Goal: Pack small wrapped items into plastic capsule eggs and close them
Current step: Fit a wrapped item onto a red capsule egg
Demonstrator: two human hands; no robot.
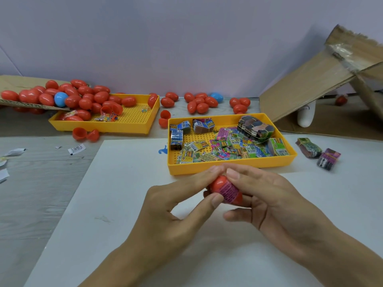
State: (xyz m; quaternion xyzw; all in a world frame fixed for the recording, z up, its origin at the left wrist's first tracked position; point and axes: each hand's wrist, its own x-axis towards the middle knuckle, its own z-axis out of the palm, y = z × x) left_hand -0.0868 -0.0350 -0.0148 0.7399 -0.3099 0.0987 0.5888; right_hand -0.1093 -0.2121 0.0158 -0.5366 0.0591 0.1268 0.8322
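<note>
Both hands meet over the white board just in front of the near yellow tray (232, 167). Between them is a red capsule egg (218, 184) with a pink printed wrapped item (229, 191) showing between its two halves. My left hand (176, 210) pinches the egg's left half with thumb and fingertips. My right hand (267, 199) grips the right half, its fingers curled over and under it. Loose colourful wrapped items (223, 149) fill that tray.
A second yellow tray (124, 125) at the back left holds red eggs (87, 102) and open halves. More red eggs and a blue one (216, 97) lie along the wall. Two open red halves (86, 134) sit before the tray. Bundled packets (319, 154) lie right; a cardboard box (323, 83) leans behind.
</note>
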